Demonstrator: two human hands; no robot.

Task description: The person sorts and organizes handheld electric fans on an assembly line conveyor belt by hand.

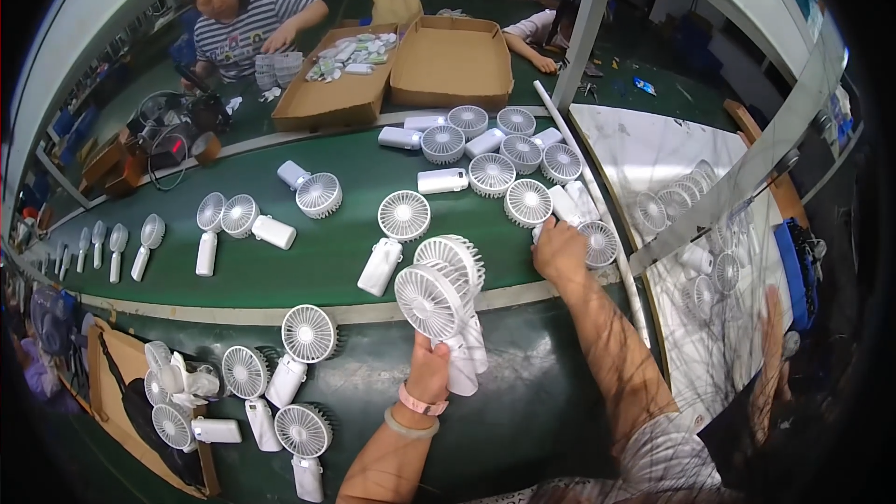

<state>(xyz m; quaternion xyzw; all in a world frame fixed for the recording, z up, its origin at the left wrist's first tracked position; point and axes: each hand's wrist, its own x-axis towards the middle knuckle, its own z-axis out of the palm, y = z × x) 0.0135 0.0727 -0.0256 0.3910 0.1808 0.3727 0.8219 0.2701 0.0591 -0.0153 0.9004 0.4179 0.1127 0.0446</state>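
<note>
White fans (430, 302) stand clasped in the raised left hand (429, 375); the right hand (562, 256) stretches forward, grip unclear.

The little fans (433, 301) are white, and so is the long pole (560, 124). The belt (289, 285) is green, and the table (532, 383) is a darker, shiny green. The boxes (453, 61) are plain brown, and the paper bag (396, 0) is light brown. The wrist band (423, 401) is pink, and the bangle (411, 426) is pale. A co-worker's shirt (233, 45) has dark and white stripes. The tray (793, 275) is bright blue.
</note>
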